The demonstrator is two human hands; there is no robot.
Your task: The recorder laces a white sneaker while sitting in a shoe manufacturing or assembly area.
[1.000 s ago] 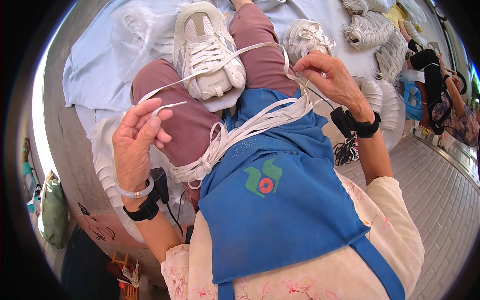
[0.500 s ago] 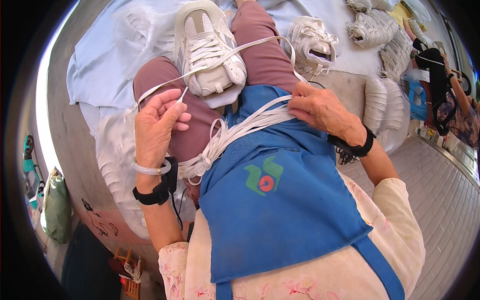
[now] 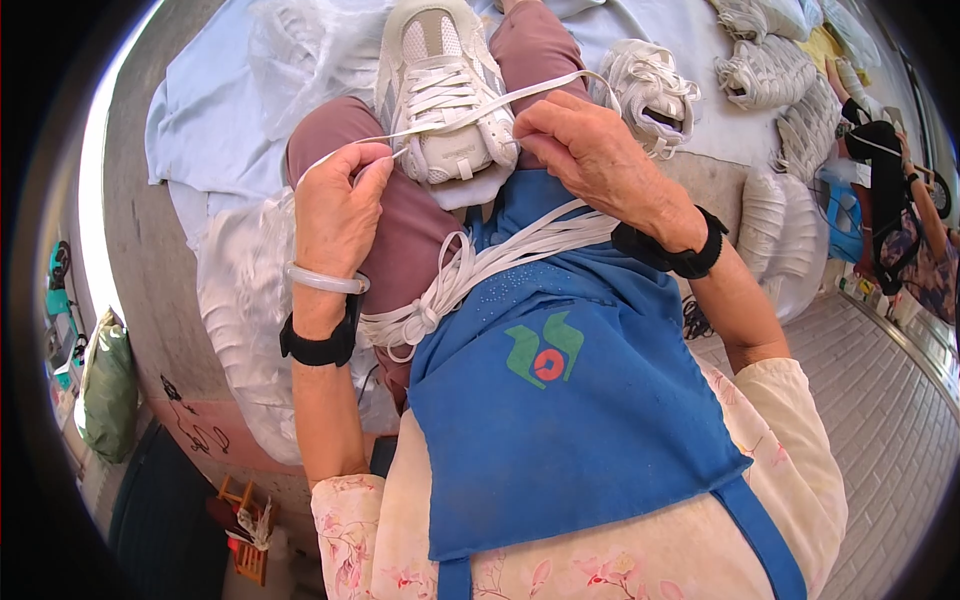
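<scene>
A white and beige sneaker (image 3: 440, 95) rests between my knees, its tongue end toward me and laces threaded across its front. A loose white shoelace (image 3: 540, 90) stretches over the shoe. My left hand (image 3: 345, 200) is closed in a pinch beside the shoe's left side, with a thin lace tip poking out of its fingers. At the shoe's right edge my right hand (image 3: 605, 165) pinches a lace end against the eyelet area; the fingertips partly hide it. Across my lap lies a knotted bundle of white laces (image 3: 500, 262), over a blue apron (image 3: 560, 440).
Another white sneaker (image 3: 655, 95) stands right of my knee. Plastic-wrapped rows of shoes (image 3: 770, 220) lie farther right. Clear plastic sheeting (image 3: 310, 50) and pale blue cloth (image 3: 210, 130) cover the surface at left. Another person's arm (image 3: 925, 205) shows at the far right.
My right hand has moved up and left from the lace bundle to the shoe's edge. My left hand has shifted up and right, closer to the shoe, still pinching a lace tip.
</scene>
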